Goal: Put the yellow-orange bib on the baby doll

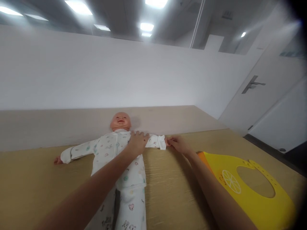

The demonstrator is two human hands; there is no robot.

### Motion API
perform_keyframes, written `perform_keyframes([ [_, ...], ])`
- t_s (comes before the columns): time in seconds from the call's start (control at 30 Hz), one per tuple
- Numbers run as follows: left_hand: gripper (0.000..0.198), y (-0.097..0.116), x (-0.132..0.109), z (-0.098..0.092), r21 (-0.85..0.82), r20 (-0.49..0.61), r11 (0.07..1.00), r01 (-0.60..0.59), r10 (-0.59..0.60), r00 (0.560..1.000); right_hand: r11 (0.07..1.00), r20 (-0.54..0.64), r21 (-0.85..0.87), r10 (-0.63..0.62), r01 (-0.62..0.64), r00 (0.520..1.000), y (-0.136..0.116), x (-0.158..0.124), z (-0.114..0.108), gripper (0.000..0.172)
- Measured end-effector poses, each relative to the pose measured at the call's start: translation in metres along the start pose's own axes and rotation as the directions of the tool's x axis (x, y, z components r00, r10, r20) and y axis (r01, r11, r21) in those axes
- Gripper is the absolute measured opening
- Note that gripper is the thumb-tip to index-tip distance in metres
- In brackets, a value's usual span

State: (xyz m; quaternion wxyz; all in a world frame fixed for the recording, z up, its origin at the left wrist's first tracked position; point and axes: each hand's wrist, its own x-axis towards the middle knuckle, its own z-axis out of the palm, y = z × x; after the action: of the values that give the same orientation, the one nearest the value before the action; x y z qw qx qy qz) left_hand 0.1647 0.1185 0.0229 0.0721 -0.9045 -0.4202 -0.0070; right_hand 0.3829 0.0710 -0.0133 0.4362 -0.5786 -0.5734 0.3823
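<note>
A baby doll [120,121] lies on its back on the table, dressed in a white patterned top [107,148] and matching trousers [131,207]. Both of its arms stretch out sideways. My left hand [138,143] rests with fingers laid flat on the doll's shoulder, at the top of the sleeve on the right of the view. At that sleeve's folded cuff [161,142], my right hand [177,143] pinches the doll's small hand, which my fingers partly cover. The other sleeve [81,150] ends in a cuff with the doll's fist showing.
A yellow silicone bib [259,198] with a lemon-slice print lies on the table [168,198], right of my right forearm. Behind the table stands a white wall [107,73]. A door with a metal handle [253,84] is at the right.
</note>
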Motion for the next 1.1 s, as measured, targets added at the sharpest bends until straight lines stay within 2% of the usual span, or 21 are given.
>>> perform_keyframes([
  [0.2, 0.054, 0.000, 0.000, 0.008, 0.052, -0.016, 0.997, 0.061, -0.061, 0.998, 0.999, -0.069, 0.020, 0.036, -0.034, 0.997, 0.010, 0.005, 0.003, 0.018],
  [0.37, 0.059, 0.000, 0.000, 0.010, 0.091, -0.008, 0.991, 0.093, -0.093, 0.996, 0.996, -0.125, 0.020, 0.087, -0.085, 0.988, 0.022, 0.008, 0.003, 0.016],
  [0.6, 0.058, 0.005, -0.006, 0.008, 0.138, 0.031, 0.983, 0.118, -0.123, 0.992, 0.997, -0.186, 0.009, 0.079, -0.079, 0.979, 0.031, 0.012, 0.000, 0.013],
  [0.73, 0.060, 0.006, -0.006, 0.007, 0.132, 0.037, 0.985, 0.114, -0.119, 0.992, 0.995, -0.180, -0.033, 0.092, -0.099, 0.979, 0.033, 0.012, 0.000, 0.012],
  [0.87, 0.062, 0.008, -0.005, 0.008, 0.138, 0.035, 0.986, 0.090, -0.096, 0.995, 0.988, -0.212, -0.142, 0.036, -0.068, 0.977, 0.034, 0.012, -0.001, 0.010],
  [0.97, 0.067, 0.008, -0.003, 0.009, 0.087, 0.045, 0.994, 0.068, -0.073, 0.996, 0.973, -0.284, -0.225, -0.011, -0.055, 0.959, 0.034, 0.013, -0.003, 0.010],
  [1.1, 0.080, 0.011, 0.006, 0.006, -0.130, 0.052, 0.991, -0.021, 0.028, 0.998, 0.958, -0.405, -0.273, -0.035, -0.084, 0.913, 0.034, 0.012, -0.007, 0.009],
])
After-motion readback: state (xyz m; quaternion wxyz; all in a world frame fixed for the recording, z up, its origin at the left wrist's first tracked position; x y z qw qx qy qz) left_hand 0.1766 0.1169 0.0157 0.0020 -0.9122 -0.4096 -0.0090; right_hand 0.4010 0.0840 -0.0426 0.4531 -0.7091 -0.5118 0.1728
